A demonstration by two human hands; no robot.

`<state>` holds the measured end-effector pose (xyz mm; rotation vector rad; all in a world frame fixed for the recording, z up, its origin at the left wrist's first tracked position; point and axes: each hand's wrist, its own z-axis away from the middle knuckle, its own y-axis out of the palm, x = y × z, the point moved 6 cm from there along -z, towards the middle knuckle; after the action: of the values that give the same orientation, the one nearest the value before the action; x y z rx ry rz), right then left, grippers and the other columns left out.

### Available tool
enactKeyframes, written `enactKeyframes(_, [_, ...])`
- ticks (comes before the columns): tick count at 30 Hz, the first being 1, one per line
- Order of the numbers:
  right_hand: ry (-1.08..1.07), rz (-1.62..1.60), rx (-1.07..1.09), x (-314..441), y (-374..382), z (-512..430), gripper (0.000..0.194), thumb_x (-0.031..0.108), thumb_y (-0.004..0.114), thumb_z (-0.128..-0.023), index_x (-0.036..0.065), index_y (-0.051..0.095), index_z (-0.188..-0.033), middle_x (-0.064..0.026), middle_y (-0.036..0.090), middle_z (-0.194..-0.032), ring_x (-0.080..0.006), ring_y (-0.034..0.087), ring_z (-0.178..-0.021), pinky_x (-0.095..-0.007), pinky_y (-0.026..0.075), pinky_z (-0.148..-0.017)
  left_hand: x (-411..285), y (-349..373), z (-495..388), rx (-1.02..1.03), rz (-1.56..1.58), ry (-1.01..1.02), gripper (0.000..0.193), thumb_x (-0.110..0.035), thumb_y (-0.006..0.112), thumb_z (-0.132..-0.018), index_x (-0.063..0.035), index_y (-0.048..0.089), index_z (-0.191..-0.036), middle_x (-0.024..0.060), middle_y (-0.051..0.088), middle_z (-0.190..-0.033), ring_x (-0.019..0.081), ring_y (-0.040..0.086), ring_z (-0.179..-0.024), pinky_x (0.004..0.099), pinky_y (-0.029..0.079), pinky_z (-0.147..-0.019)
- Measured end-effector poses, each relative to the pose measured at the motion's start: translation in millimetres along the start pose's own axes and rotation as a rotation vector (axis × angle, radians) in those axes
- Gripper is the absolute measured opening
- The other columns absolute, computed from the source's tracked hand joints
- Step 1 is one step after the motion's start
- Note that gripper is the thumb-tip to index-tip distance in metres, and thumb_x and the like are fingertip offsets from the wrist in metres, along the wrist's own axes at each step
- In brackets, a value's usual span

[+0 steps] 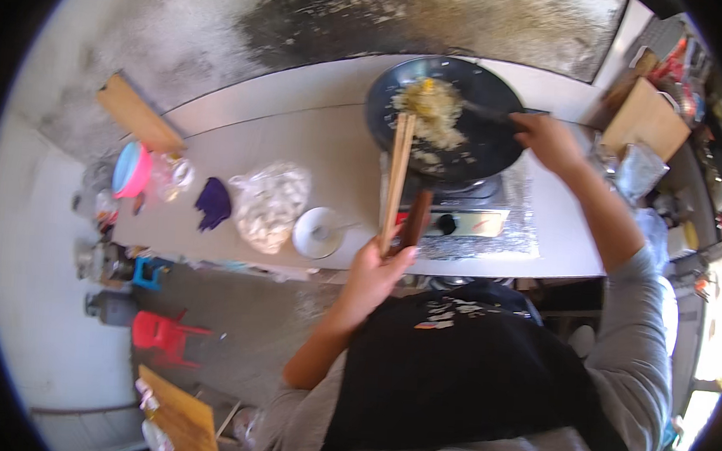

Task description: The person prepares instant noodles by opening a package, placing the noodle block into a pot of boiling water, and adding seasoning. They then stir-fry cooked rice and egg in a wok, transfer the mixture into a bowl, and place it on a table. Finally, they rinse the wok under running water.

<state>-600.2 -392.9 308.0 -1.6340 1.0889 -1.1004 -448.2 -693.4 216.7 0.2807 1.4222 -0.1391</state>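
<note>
My left hand grips the brown wok handle together with a pair of wooden chopsticks, whose tips point up over the near rim of the wok. The dark wok is tilted above a portable gas stove. Inside it lies a pale, rice-like food with yellow bits. My right hand is at the wok's right side, closed on the handle of a metal spatula that reaches into the wok towards the food.
On the counter, left of the stove, are a white bowl, a plastic bag of pale pieces, a dark purple cloth and a pink-and-blue bowl. A wooden board leans at right. A red stool stands below left.
</note>
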Motion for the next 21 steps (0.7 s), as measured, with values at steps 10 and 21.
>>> enactKeyframes(10, [-0.068,0.373,-0.081,-2.4,-4.6,-2.4,0.055,-0.004,0.045,-0.08,0.014,0.046,-0.132,-0.0149,0.056,-0.1,-0.0325,0.06,-0.094,-0.0405,0.051,-0.08,3.6,-4.1,2.1,-0.069,0.014,-0.004,0.053,-0.018,0.067,-0.088,0.0028,0.045,-0.131,0.0023,0.061,-0.089,0.0062,0.058,-0.078,0.0203,0.047,-0.068])
enactKeyframes(21, [-0.2,0.286,0.08,54.1,-100.2,66.4,0.041,0.0,0.048,-0.082,0.015,0.062,-0.117,-0.0141,0.057,-0.09,-0.0333,0.061,-0.084,-0.0402,0.049,-0.075,0.6,-2.1,0.6,-0.006,0.005,-0.044,0.052,-0.014,0.062,-0.091,0.0049,0.04,-0.134,0.0079,0.061,-0.106,0.0095,0.06,-0.088,0.0238,0.049,-0.079])
